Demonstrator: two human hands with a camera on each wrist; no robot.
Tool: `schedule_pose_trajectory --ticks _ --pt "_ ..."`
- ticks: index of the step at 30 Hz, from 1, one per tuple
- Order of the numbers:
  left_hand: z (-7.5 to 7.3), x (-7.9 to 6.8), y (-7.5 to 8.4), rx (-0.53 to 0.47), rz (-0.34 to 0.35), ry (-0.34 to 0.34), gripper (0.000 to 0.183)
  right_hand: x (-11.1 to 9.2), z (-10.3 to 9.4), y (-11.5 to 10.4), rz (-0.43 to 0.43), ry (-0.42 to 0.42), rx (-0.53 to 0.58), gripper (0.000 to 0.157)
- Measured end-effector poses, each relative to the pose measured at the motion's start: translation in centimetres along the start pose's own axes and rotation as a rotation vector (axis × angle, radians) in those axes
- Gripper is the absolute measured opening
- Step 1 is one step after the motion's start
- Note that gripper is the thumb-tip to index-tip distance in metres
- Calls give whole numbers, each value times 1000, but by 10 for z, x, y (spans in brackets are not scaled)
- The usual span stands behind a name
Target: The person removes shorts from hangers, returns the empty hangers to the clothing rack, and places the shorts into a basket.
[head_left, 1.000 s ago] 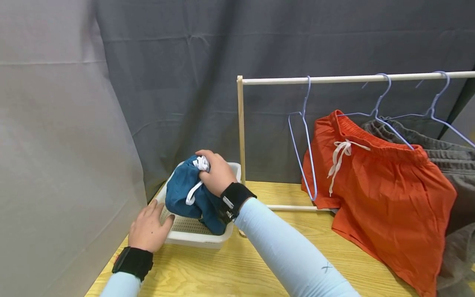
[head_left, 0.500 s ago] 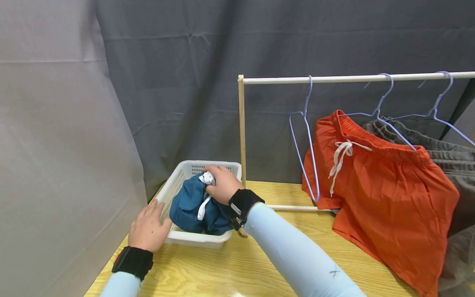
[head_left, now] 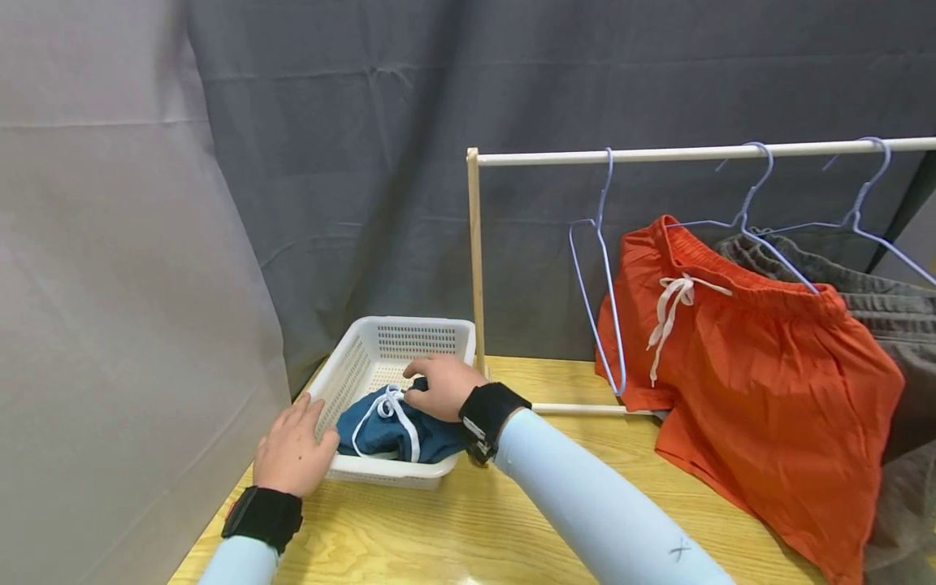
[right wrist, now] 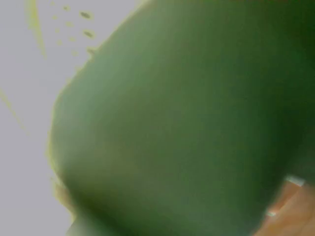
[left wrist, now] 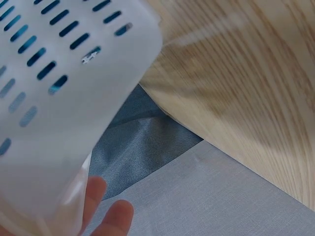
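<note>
Dark teal shorts (head_left: pixel 439 443) with a white tied drawstring lie bunched in the near part of a white plastic basket (head_left: pixel 420 325). My right hand (head_left: pixel 448 390) reaches over the basket's right side, cloth between its thumb and forefinger. In the right wrist view the shorts (right wrist: pixel 172 113) fill most of the picture, blurred. My left hand (head_left: pixel 292 447) rests at the near left corner of the basket, its fingers lying along the outside and its thumb spread. The left wrist view has two of its fingertips (left wrist: pixel 120 214) beyond the slotted basket wall (left wrist: pixel 113 64).
Right of the basket stands a rack with a white rail (head_left: pixel 541 158). A bare lilac hanger (head_left: pixel 610 301) hangs there, then orange shorts (head_left: pixel 760 406) and grey shorts (head_left: pixel 907 325) on hangers. Grey cloth (head_left: pixel 351 162) backs the wooden table (head_left: pixel 526 504).
My right hand has come down and slightly right, lowering the teal shorts into the near part of the basket. The drawstring bow now faces up. My left hand has stayed put.
</note>
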State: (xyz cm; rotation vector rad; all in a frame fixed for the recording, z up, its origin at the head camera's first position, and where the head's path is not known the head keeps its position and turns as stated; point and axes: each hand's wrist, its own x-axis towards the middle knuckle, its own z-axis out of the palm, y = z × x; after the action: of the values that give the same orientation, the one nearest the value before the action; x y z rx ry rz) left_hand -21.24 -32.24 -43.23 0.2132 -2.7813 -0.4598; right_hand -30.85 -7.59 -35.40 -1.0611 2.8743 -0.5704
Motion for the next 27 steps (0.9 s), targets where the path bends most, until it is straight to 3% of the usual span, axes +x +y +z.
schedule_pose_trajectory --ticks 9,16,21,27 --pt "1 -1 0 1 5 -2 56 -25 -4 25 79 14 10 47" --pt "1 0 0 1 7 3 56 -43 3 41 103 121 43 50" --pt "2 -1 0 5 5 2 57 -55 15 41 24 200 106 51" --pt "1 -1 1 9 -1 15 57 -60 29 33 -117 212 104 53"
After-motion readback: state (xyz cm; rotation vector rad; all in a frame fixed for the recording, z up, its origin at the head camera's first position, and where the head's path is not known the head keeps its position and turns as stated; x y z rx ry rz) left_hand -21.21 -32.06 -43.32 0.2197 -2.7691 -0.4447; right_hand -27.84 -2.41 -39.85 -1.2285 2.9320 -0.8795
